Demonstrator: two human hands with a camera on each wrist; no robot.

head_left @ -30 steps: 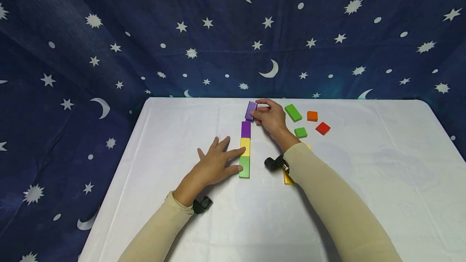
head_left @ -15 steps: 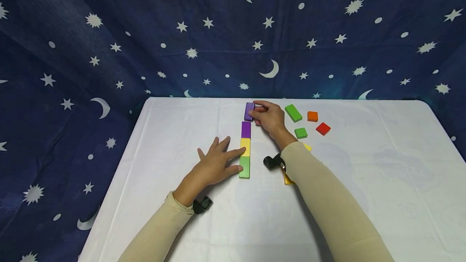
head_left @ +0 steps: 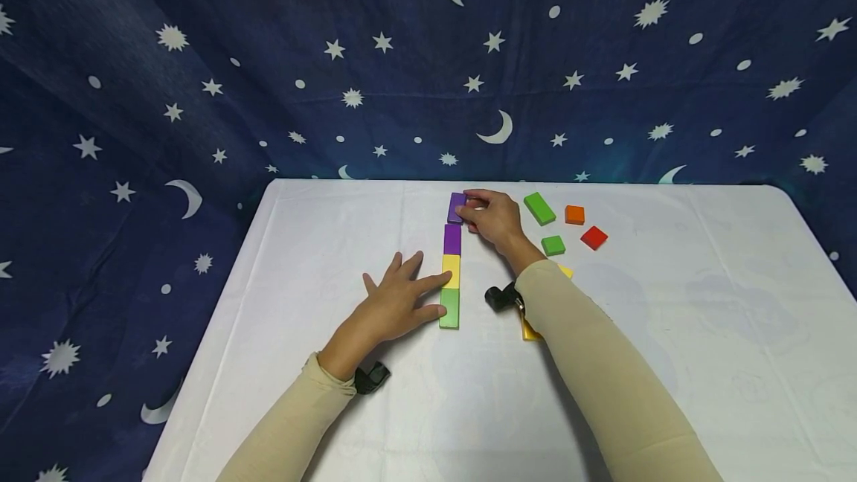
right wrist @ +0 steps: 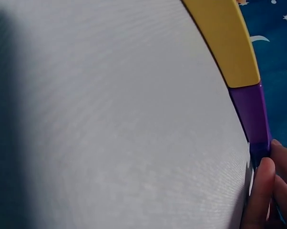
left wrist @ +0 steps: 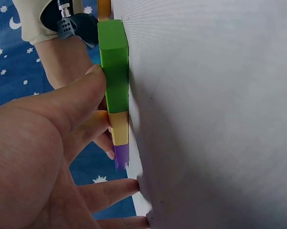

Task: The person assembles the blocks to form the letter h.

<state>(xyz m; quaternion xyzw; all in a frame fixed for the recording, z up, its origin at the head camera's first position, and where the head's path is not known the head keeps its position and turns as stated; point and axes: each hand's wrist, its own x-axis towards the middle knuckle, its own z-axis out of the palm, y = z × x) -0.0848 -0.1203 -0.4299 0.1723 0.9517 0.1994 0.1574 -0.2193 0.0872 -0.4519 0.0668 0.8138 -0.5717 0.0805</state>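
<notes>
Purple, with smooth flat faces, the end block is located just beyond the far end of the row, roughly in line with it and slightly skewed. Contact with the row cannot be confirmed.

Right hand: grasping. Thumb and fingertips pinch the end block from the right side of the row.

Left hand: grasping nothing. Fingers are spread at the left of the row, index fingertip at its yellow block, thumb at its green block.

Loose blocks lie to the right of the row.

Handling (judged from appearance): the end block is likely light, rigid and hard to damage. Its glossy finish may slip under dry fingertips. Recommended hold: pinch the two long sides near mid-length with even pressure; keep fingers clear of the end facing the row. A corner grip may let it rotate. Avoid side load on the row: its blocks appear merely butted together and may shift.
</notes>
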